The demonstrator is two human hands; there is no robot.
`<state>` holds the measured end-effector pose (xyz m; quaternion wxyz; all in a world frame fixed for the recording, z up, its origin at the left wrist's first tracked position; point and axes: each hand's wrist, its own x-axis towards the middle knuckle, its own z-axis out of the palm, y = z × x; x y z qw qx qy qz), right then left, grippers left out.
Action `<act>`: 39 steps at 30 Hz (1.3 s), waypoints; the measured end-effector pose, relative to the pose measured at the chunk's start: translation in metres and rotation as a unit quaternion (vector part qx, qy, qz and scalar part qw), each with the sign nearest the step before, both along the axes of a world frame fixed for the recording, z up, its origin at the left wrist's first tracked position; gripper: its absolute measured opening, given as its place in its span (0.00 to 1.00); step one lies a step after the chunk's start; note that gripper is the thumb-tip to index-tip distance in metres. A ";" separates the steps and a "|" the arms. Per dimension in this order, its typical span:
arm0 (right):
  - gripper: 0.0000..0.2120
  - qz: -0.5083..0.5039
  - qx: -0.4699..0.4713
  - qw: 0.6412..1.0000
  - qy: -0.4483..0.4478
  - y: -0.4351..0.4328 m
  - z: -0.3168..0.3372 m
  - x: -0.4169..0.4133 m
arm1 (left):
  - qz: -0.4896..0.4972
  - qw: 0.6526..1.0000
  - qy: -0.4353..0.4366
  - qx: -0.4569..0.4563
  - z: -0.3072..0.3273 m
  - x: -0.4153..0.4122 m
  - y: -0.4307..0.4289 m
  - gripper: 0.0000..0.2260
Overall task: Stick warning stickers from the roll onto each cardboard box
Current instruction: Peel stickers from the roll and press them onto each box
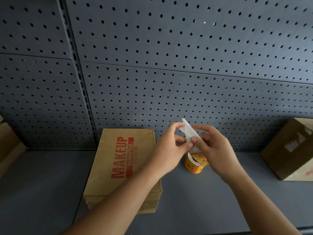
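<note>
Peeling step: left hand (169, 148) and right hand (215, 150) both pinch the backing strip (189, 131) above the sticker roll (194, 164), seemingly freeing a sticker; next, press it onto the MAKEUP box (105, 167).

Both forearms fwd, L hand (169, 147) & R hand (216, 146) close together, each in pinch on liner strip (189, 131).

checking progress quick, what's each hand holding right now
Left hand: pinching the white backing strip.
Right hand: pinching the same strip above the sticker roll.
</note>
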<state>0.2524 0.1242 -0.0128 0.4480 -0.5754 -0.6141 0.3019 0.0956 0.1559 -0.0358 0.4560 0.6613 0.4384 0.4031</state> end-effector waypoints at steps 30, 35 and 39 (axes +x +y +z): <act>0.12 0.061 -0.015 0.993 -0.103 0.009 0.002 0.029 | -0.014 0.995 0.080 0.059 0.009 -0.006 0.015 0.12; 0.12 0.068 -0.001 0.991 -0.112 0.008 0.006 0.029 | -0.034 0.999 0.035 0.000 0.009 -0.005 0.015 0.10; 0.11 0.057 0.018 0.993 -0.103 0.005 0.005 0.028 | -0.014 0.998 -0.006 -0.062 0.012 -0.003 0.014 0.10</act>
